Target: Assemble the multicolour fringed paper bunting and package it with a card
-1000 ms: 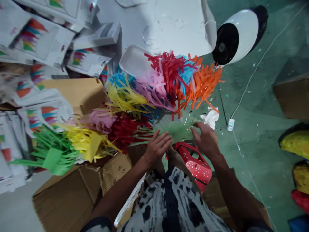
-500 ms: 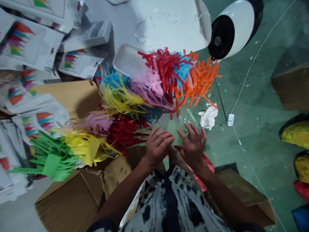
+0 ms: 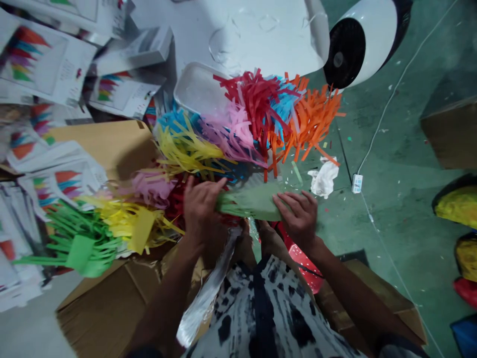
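Paper point(image 3: 251, 201) spans between the hands point(image 3: 297, 214), with tassels point(image 3: 257, 112) behind and left, packets point(image 3: 44, 64) farther left.

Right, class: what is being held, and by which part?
The light green paper: the left grip has its strip-cut end, the right grip its smoother end.

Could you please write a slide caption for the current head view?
Left hand and right hand hold pale green fringed paper near a colourful row of tassels.

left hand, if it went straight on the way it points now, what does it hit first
The left hand would probably meet the upper yellow fringe first, beyond it in the picture, though depth is unclear from this one view.
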{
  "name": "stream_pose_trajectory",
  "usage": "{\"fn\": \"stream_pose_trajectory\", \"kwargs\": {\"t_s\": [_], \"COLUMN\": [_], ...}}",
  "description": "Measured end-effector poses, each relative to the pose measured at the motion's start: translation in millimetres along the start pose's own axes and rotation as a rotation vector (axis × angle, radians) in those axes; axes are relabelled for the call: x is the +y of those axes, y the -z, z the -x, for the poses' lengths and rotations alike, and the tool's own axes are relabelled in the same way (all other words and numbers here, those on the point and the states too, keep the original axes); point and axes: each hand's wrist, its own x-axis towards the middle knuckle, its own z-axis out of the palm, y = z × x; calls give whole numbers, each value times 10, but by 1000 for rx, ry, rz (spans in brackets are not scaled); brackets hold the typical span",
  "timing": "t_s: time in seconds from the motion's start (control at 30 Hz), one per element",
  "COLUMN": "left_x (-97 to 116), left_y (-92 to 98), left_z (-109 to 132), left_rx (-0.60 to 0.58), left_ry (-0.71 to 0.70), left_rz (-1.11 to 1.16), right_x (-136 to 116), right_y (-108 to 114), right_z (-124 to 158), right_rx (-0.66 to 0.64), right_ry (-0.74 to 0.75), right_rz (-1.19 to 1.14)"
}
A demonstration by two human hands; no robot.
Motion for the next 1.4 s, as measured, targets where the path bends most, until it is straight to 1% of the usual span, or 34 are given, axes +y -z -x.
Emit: {"fn": "stream_pose_trajectory", "kwargs": {"t_s": [0.03, 0.07, 0.1, 0.13, 0.17, 0.2, 0.23, 0.27, 0.3, 0.33, 0.4, 0.43, 0.47, 0.5, 0.53, 0.6, 0.7, 0.77, 0.87, 0.97, 1.07, 1.13, 1.27, 1.33, 1.4], "left_x": [-41, -43, -3, 75, 181, 301, 418, 518, 588, 623, 594, 546, 491, 437, 393, 350, 371, 399, 415, 403, 394, 392, 370, 354, 343], "left_y": [151, 276, 363, 402, 388, 319, 201, 45, -134, -319, -642, -756, -828, -860, -856, -774, -602, -519, -469, -484, -527, -551, -557, -545, -537], "left_z": [30, 63, 99, 138, 180, 223, 267, 310, 350, 387, 452, 480, 504, 522, 531, 518, 418, 330, 243, 230, 228, 211, 176, 181, 206], "left_rx": [6, -20, -83, -146, -219, -271, -320, -379, -396, -348, -307, -275, -256, -239, -227, -235, -294, -301, -233, -140, -88, -88, -92, -87, -83], "left_ry": [28, 78, 110, 112, 73, 4, -81, -151, -198, -203, -191, -206, -211, -215, -212, -170, -88, -28, 107, 273, 396, 412, 331, 302, 290], "left_rz": [-71, -136, -178, -192, -178, -148, -108, -69, -34, -9, 31, 56, 77, 100, 122, 151, 168, 180, 254, 324, 268, 165, -58, -107, -93], "right_x": [-12, -29, -50, -73, -97, -122, -144, -163, -178, -185, -174, -153, -121, -81, -34, 63, 170, 193, 172, 120, 63, 29, -19, -28, -26], "right_y": [-81, -163, -239, -305, -356, -390, -408, -411, -401, -380, -317, -276, -231, -182, -131, -34, 54, 49, -28, -118, -173, -197, -243, -263, -277], "right_z": [11, 21, 29, 36, 42, 45, 46, 45, 42, 36, 21, 12, 1, -11, -26, -67, -170, -258, -388, -480, -535, -556, -568, -562, -554], "right_rx": [-32, -66, -94, -112, -124, -132, -142, -155, -171, -189, -216, -231, -247, -263, -276, -304, -346, -368, -372, -407, -456, -456, -440, -440, -437], "right_ry": [19, 32, 41, 44, 43, 36, 26, 15, 6, 2, 14, 27, 44, 59, 67, 49, -50, -122, -217, -280, -293, -290, -282, -279, -277], "right_rz": [4, 11, 22, 35, 51, 67, 81, 91, 99, 107, 127, 136, 141, 140, 131, 93, -12, -85, -123, -60, 51, 115, 195, 215, 225]}}
